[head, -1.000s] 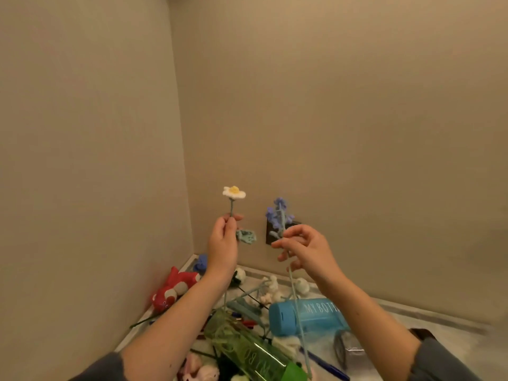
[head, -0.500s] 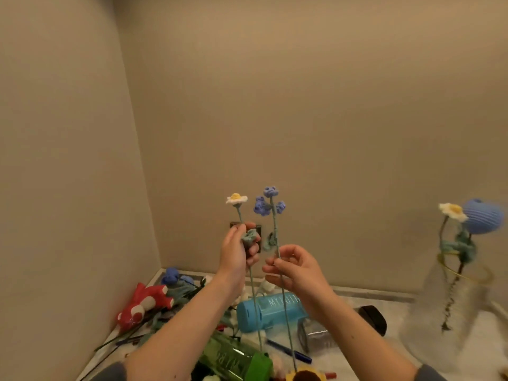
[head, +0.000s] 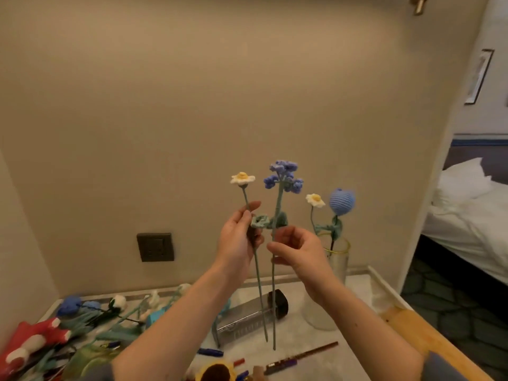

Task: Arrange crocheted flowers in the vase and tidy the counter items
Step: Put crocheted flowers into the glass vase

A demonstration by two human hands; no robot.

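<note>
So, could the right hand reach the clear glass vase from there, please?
Probably yes: the right hand, pinching the blue crocheted cluster flower, is close by the clear glass vase, with nothing visibly between them.

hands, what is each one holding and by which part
The left hand pinches the white daisy by its upper stem, below the bloom. The right hand pinches the blue clustered flower by its stem, just under the leaf.
</note>
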